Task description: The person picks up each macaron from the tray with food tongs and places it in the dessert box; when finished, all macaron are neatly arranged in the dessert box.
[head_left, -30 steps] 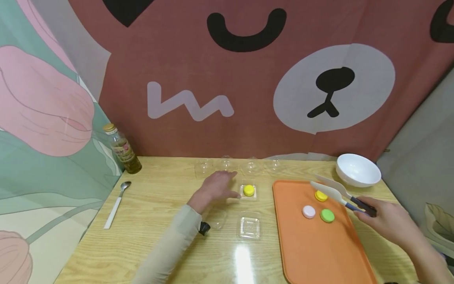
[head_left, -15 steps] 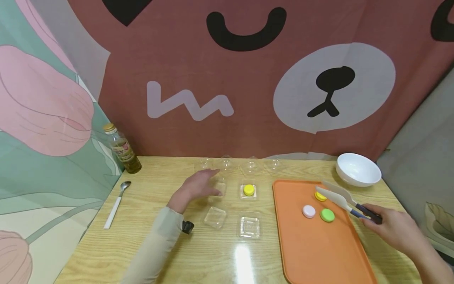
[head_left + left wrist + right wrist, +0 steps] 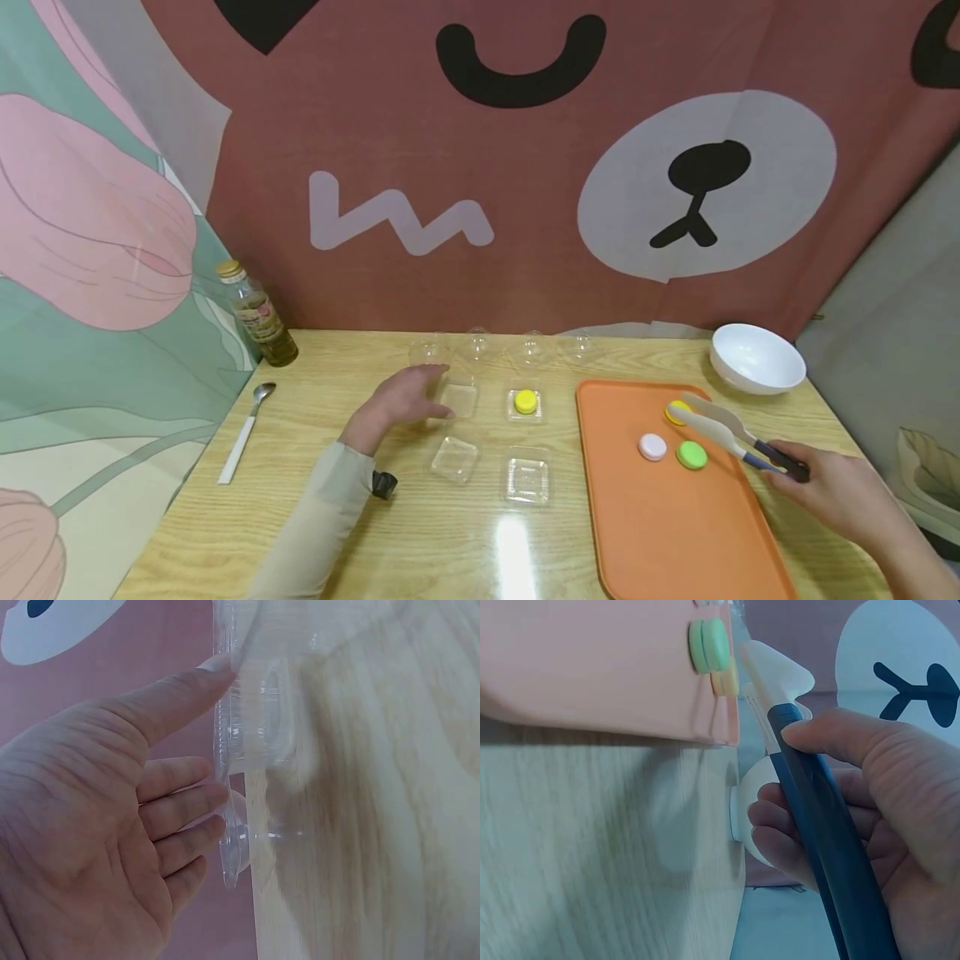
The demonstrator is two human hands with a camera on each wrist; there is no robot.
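Observation:
My left hand is at the left side of a clear plastic box, thumb and fingers apart. In the left wrist view, the thumb tip is at the box's edge and the fingers are relaxed. A yellow macaron sits in the box to its right. My right hand grips tongs with dark handles and pale tips. Those tips are over another yellow macaron on the orange tray; whether they touch it, I cannot tell. A pink macaron and a green macaron lie nearby.
Two more clear boxes are nearer the front. Several clear domed pieces line the table's back edge. A white bowl stands back right. At left are a spoon and a bottle of liquid.
My left hand has moved left, away from the box with the yellow macaron, uncovering two clear boxes. My right hand and the tongs have shifted slightly right and down.

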